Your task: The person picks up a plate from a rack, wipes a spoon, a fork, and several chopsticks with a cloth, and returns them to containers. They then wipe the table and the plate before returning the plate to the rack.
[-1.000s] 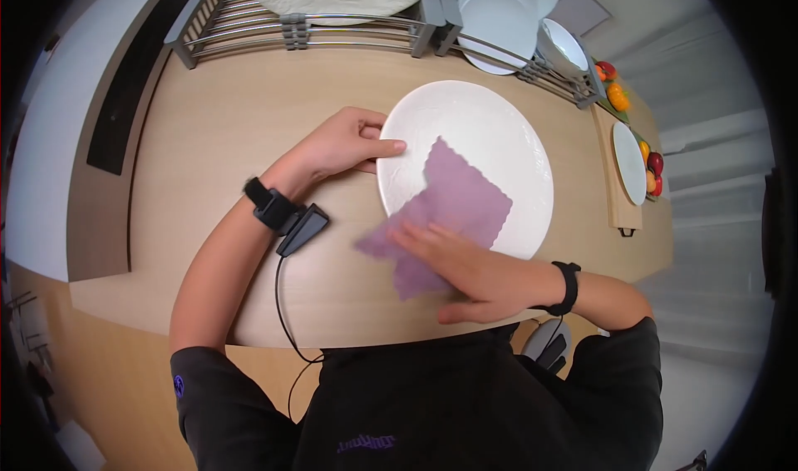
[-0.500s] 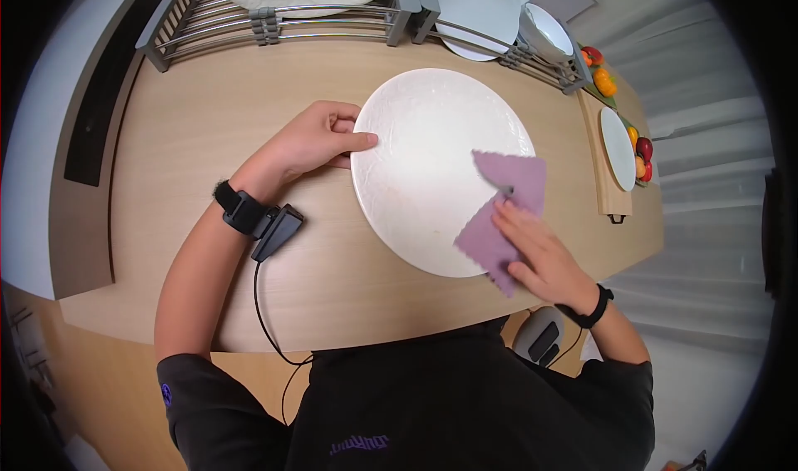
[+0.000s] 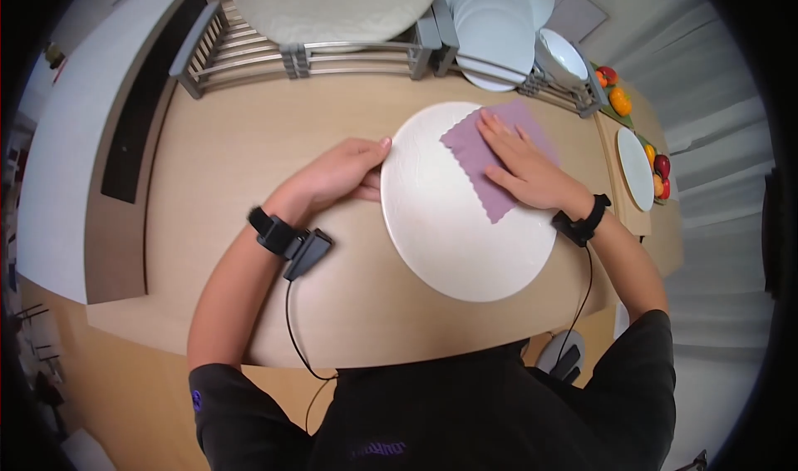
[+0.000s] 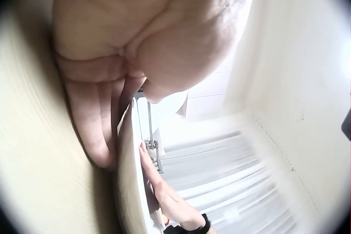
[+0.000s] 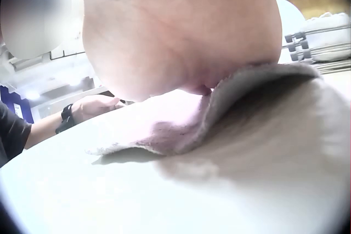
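A large round white plate (image 3: 449, 238) is held over the table in front of me. At its left edge my left hand (image 3: 345, 172) grips the rim, thumb at the top edge and fingers underneath, as the left wrist view shows with the plate's side (image 4: 129, 184) between them. My right hand (image 3: 532, 172) lies flat with fingers spread on a purple cloth (image 3: 474, 159) with scalloped edges, pressing it against the plate's upper right. Seen from the right wrist, the near edge of the cloth (image 5: 175, 135) curls up off the plate.
Behind the plate stands a metal dish rack (image 3: 357, 59) with a large pale oval dish (image 3: 332, 5), several white plates (image 3: 495, 43) and a bowl (image 3: 561, 59). To the right are a wooden board (image 3: 636, 220), a white oval plate (image 3: 635, 170) and fruit (image 3: 661, 167). Cables trail from both wrist cameras.
My right hand has swept the cloth from the plate's lower front across to the right side, then up to its upper right. The left hand keeps its hold at the left rim.
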Action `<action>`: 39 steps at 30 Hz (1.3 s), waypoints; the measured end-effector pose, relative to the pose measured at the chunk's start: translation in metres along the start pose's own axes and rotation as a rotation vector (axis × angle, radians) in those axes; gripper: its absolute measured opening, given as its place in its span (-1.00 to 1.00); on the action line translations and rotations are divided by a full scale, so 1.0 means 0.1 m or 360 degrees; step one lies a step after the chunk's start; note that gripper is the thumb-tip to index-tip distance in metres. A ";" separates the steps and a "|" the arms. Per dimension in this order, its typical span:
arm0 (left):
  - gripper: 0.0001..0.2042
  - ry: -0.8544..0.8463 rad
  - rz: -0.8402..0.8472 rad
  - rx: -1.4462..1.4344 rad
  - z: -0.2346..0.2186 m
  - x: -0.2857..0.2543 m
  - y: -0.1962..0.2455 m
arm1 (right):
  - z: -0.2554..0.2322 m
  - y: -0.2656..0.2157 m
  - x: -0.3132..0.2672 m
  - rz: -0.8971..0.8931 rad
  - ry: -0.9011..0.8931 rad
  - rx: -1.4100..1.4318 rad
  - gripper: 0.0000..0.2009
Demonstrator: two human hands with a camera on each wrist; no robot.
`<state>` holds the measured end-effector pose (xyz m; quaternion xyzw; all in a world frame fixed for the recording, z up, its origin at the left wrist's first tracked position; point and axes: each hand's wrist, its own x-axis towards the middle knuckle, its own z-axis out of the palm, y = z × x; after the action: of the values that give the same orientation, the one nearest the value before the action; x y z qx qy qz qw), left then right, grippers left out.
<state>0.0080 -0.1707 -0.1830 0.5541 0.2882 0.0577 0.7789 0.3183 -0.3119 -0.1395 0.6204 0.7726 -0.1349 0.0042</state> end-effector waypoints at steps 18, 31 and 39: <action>-0.68 -0.0134 0.0054 -0.0038 -0.07 0.07 -0.09 | 0.14 -1.57 -0.58 -0.0601 -0.0374 0.0538 -0.12; -0.69 -0.0076 0.0041 0.0010 -0.04 0.05 -0.04 | 0.15 -0.15 -1.77 0.0624 0.0118 0.0282 -0.33; -0.72 0.0007 0.0039 -0.0021 0.00 0.04 -0.05 | 0.13 0.37 -1.73 0.0804 0.0505 0.0202 -0.54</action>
<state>0.0097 -0.1709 -0.1890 0.5524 0.2827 0.0703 0.7810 0.3914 -0.4735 -0.1291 0.8052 0.5749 -0.0791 -0.1218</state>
